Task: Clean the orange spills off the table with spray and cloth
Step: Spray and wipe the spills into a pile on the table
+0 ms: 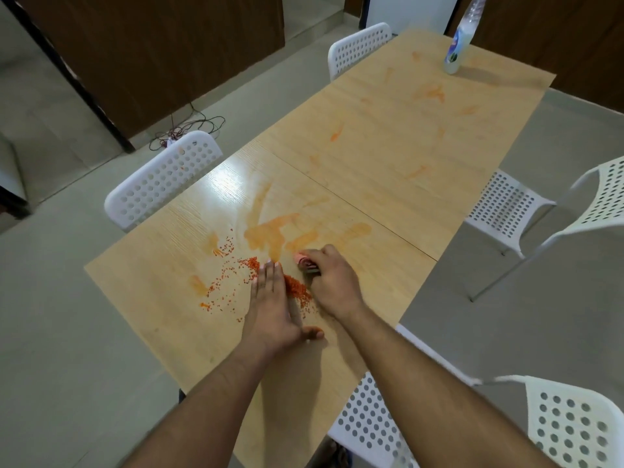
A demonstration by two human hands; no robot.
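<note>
Your left hand point(270, 298) lies flat, fingers straight, against the orange crumbs point(297, 287) on the tabletop point(152, 298). Your right hand point(332, 276) grips a bunched pink cloth point(304, 260) beside them. The spray bottle point(461, 38) stands at the far end.

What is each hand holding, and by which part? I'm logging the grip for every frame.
The right hand grips a bunched pink cloth, which sticks out past its fingers. The left hand holds nothing; it lies flat beside the orange grains.
</note>
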